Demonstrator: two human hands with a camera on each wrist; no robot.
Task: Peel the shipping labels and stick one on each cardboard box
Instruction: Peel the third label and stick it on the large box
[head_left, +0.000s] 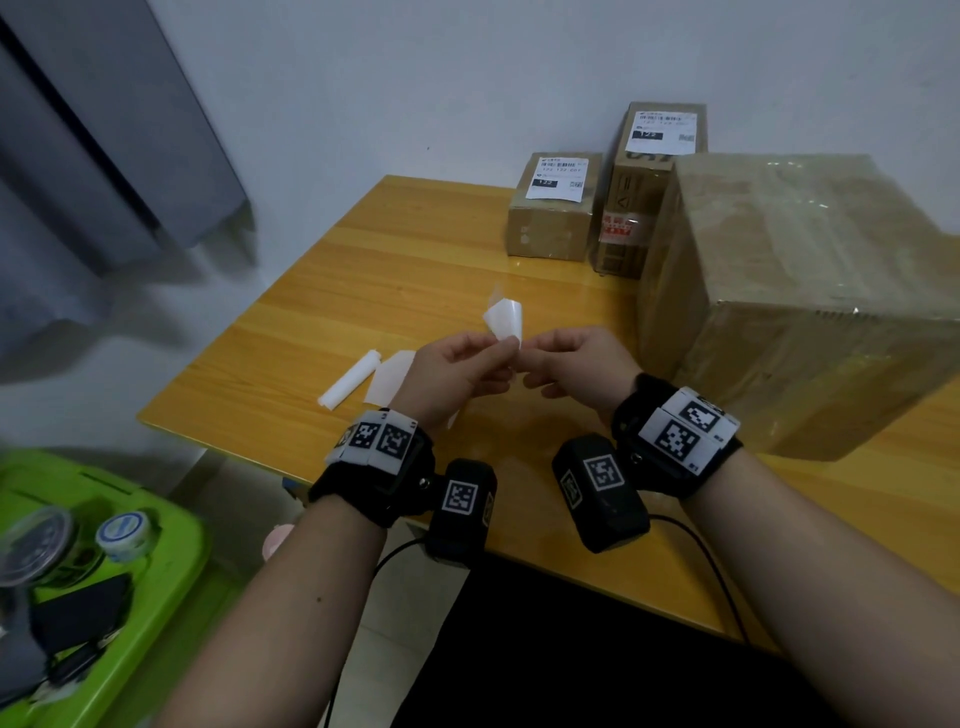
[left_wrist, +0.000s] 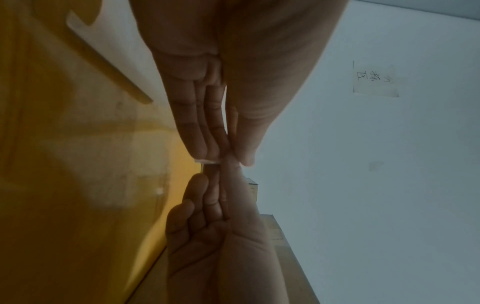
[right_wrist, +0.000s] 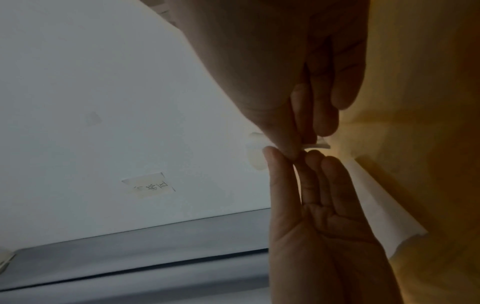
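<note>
Above the middle of the wooden table (head_left: 332, 291), both hands hold a curled white shipping label (head_left: 503, 319). My left hand (head_left: 498, 349) pinches its lower edge between thumb and fingers, and my right hand (head_left: 535, 358) pinches the same corner from the other side. The left wrist view shows my left hand (left_wrist: 228, 158) with a sliver of the label (left_wrist: 207, 162) at its fingertips. In the right wrist view my right hand (right_wrist: 306, 144) pinches the label's white edge (right_wrist: 319, 146). A large bare cardboard box (head_left: 805, 291) stands right. A small box (head_left: 550, 223) and a tall box (head_left: 639, 208) behind it each carry a label.
A rolled white backing sheet (head_left: 348, 387) and a flat white sheet (head_left: 392, 376) lie on the table left of my hands. A green bin (head_left: 156, 597) with tape rolls sits on the floor at lower left. The white wall stands behind the table.
</note>
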